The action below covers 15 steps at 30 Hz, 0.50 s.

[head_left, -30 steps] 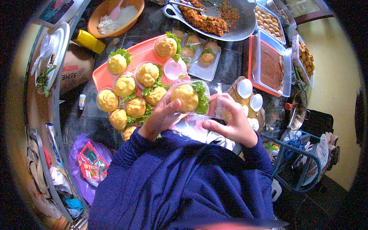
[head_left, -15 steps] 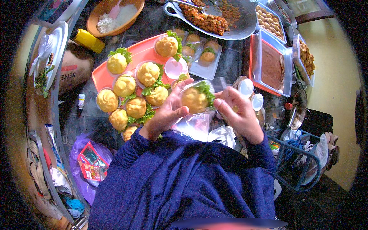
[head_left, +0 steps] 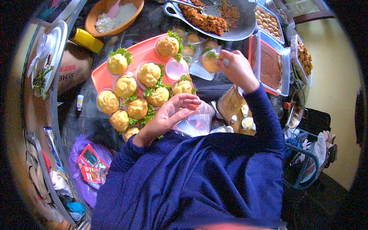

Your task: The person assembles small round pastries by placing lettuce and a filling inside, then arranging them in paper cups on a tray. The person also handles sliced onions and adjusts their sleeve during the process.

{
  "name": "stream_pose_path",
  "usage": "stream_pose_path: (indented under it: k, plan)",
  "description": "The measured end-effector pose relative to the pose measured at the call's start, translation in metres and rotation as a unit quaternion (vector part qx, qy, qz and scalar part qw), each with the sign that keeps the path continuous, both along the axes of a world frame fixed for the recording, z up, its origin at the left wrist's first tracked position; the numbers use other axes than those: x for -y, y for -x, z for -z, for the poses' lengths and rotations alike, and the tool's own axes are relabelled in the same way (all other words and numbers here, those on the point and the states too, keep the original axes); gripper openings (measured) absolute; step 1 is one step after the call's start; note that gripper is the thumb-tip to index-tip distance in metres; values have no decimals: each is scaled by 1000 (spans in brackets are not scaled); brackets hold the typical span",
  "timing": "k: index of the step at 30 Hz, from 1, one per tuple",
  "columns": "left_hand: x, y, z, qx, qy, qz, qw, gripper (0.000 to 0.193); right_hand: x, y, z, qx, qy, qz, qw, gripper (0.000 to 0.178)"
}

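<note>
My right hand (head_left: pixel 238 69) reaches forward, its fingertips pinching the edge of a clear bag around a cream puff (head_left: pixel 210 62) with green lettuce. That bagged puff is over the white tray (head_left: pixel 200 71), where other bagged puffs (head_left: pixel 193 37) lie. Empty, my left hand (head_left: pixel 168 117) hovers with fingers apart beside the orange tray (head_left: pixel 143 48). Several lettuce-filled puffs (head_left: pixel 148 74) in paper cups fill that tray, with one empty paper cup (head_left: pixel 176 68) among them. Clear plastic bags (head_left: pixel 196 123) lie just right of my left hand.
A wooden board (head_left: pixel 227 102) with cut boiled eggs (head_left: pixel 247 123) lies under my right forearm. Beyond stands a wok (head_left: pixel 245 28) of orange-red filling. To the right are a tub of brown spread (head_left: pixel 271 63) and a wire basket (head_left: pixel 312 161); an orange bowl (head_left: pixel 94 28) stands far left.
My right hand has carried the bagged cream puff forward, from between both hands to the white tray. My left hand has let go of it and stays near the orange tray.
</note>
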<state>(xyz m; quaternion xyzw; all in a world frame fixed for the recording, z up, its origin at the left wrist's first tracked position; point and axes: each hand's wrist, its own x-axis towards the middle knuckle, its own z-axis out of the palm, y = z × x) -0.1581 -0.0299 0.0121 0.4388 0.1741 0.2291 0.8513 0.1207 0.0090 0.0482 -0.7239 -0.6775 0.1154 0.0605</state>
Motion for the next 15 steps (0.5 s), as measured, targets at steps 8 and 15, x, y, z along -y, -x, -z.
stream_pose_path:
  k: [8, 15]
  plan:
    - [0, 4, -6, -30, -6, -4, 1000, 42, -30, -8, 74, 137, 103, -95, 981, 16]
    - [-29, 30, -25, -73, -127, -46, 988, 33, -28, 9, 43, 129, 143, -49, 980, 24]
